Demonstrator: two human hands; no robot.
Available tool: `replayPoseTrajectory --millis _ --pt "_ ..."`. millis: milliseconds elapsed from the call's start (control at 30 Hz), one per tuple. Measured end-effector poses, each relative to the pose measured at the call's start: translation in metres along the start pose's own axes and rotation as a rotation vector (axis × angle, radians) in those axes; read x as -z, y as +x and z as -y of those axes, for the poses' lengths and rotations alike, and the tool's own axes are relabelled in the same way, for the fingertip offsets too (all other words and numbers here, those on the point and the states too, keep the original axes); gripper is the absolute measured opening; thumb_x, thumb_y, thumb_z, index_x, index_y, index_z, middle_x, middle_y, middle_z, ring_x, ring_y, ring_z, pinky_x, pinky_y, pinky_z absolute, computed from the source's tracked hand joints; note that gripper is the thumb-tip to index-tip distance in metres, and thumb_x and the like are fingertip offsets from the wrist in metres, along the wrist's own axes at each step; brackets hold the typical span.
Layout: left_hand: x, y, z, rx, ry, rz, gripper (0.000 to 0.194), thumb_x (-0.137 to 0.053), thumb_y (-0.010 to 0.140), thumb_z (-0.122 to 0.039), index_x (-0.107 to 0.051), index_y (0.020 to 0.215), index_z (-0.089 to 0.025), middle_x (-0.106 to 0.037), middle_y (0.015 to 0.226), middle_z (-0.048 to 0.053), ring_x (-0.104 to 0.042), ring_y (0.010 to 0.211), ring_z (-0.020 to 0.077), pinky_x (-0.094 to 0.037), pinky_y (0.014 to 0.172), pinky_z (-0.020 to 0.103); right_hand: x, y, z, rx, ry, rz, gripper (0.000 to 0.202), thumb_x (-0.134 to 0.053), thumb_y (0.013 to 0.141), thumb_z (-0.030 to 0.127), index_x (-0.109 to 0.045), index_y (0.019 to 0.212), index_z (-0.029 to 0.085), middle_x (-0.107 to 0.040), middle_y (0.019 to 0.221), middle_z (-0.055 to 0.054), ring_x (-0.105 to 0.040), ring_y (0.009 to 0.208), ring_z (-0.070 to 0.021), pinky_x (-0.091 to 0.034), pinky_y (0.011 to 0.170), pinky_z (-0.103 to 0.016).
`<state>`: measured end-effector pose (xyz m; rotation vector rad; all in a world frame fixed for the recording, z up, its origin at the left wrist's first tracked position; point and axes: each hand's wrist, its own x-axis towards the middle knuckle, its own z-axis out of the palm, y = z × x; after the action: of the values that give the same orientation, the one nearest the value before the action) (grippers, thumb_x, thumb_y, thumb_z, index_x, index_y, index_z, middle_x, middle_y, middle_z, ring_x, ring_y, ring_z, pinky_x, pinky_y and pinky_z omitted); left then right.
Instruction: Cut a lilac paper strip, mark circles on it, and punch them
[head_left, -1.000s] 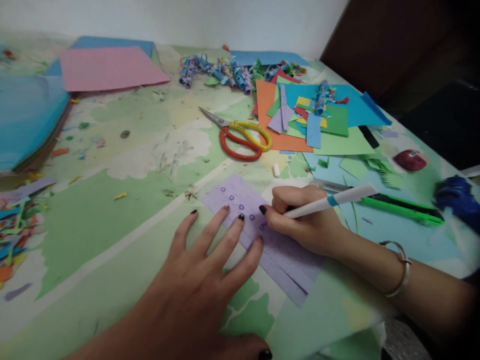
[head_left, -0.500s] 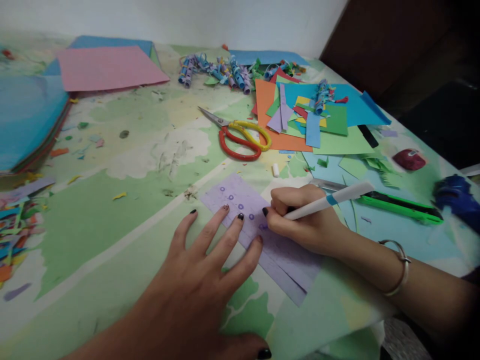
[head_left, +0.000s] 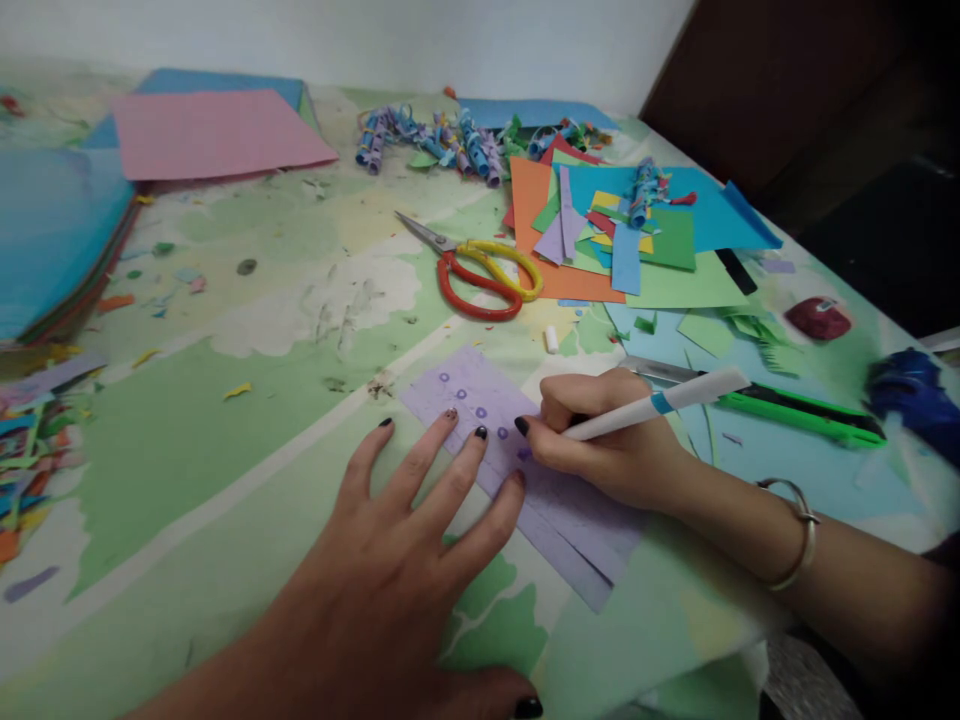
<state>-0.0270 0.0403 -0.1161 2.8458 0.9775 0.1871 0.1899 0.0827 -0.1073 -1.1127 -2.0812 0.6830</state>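
Note:
A purple paper strip (head_left: pixel 574 505) lies slanted on the patterned tablecloth, with a row of small drawn circles on its upper part. My left hand (head_left: pixel 420 540) rests flat with fingers spread, several fingertips on the strip's left edge. My right hand (head_left: pixel 607 435) is closed around a white pen (head_left: pixel 652 405) with a blue band, its tip side low over the strip beside the circles; the tip itself is hidden by the fingers. Beyond the hands lie scissors (head_left: pixel 480 278) with red and yellow handles. A small white piece (head_left: pixel 552 339) lies near the strip.
A green cutter (head_left: pixel 806 412) lies beyond my right wrist. Coloured paper sheets (head_left: pixel 532 200) and curled paper rolls (head_left: pixel 472 145) are at the back. Pink (head_left: pixel 217 135) and blue sheets (head_left: pixel 60 230) lie left, above paper scraps (head_left: pixel 26 460). A dark red object (head_left: pixel 817 318) sits right.
My right thumb has shifted slightly left, and the purple mark beside it looks a little different. My left hand stays in place.

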Motion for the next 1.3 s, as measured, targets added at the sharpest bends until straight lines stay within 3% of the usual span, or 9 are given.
replayPoseTrajectory --millis 267,567,1033,1300 --pt "-0.0003 0.0012 -0.0003 -0.005 -0.02 -0.001 0.082 -0.044 0.071 -0.075 -0.04 0.138 -0.029 -0.039 0.145 0.012 -0.026 0.135 0.0404 -0.014 0.104 0.066 -0.0001 0.0009 0.0009 -0.013 0.044 -0.004 0.037 -0.054 0.07 0.003 -0.022 0.057 0.018 -0.022 0.052 0.008 -0.02 0.048 -0.0035 -0.018 0.042 -0.019" --pt "-0.0012 0.0012 -0.0051 0.041 -0.037 -0.044 0.083 -0.05 0.067 -0.075 -0.046 0.135 -0.028 -0.042 0.142 0.012 -0.027 0.134 0.0402 -0.011 0.106 0.065 -0.0011 0.0007 -0.0007 -0.048 0.061 -0.036 0.034 -0.055 0.075 0.008 -0.03 0.055 0.018 -0.029 0.051 0.008 -0.028 0.047 -0.0033 -0.024 0.043 -0.018" --pt "-0.0006 0.0004 -0.0028 0.03 -0.035 -0.035 0.083 -0.046 0.068 -0.077 -0.044 0.135 -0.028 -0.043 0.142 0.012 -0.027 0.134 0.0403 -0.014 0.105 0.066 -0.002 -0.0001 -0.0003 -0.022 0.018 -0.018 0.035 -0.054 0.076 0.009 -0.027 0.056 0.018 -0.027 0.051 0.008 -0.022 0.047 -0.0034 -0.021 0.042 -0.018" --pt "-0.002 0.0008 -0.0037 0.033 -0.017 -0.027 0.082 -0.046 0.069 -0.076 -0.042 0.137 -0.03 -0.041 0.144 0.011 -0.025 0.136 0.0385 -0.013 0.105 0.065 -0.0005 0.0011 -0.0001 0.0 0.02 -0.032 0.035 -0.053 0.069 0.001 -0.024 0.057 0.019 -0.026 0.052 0.008 -0.022 0.048 -0.0037 -0.02 0.043 -0.019"
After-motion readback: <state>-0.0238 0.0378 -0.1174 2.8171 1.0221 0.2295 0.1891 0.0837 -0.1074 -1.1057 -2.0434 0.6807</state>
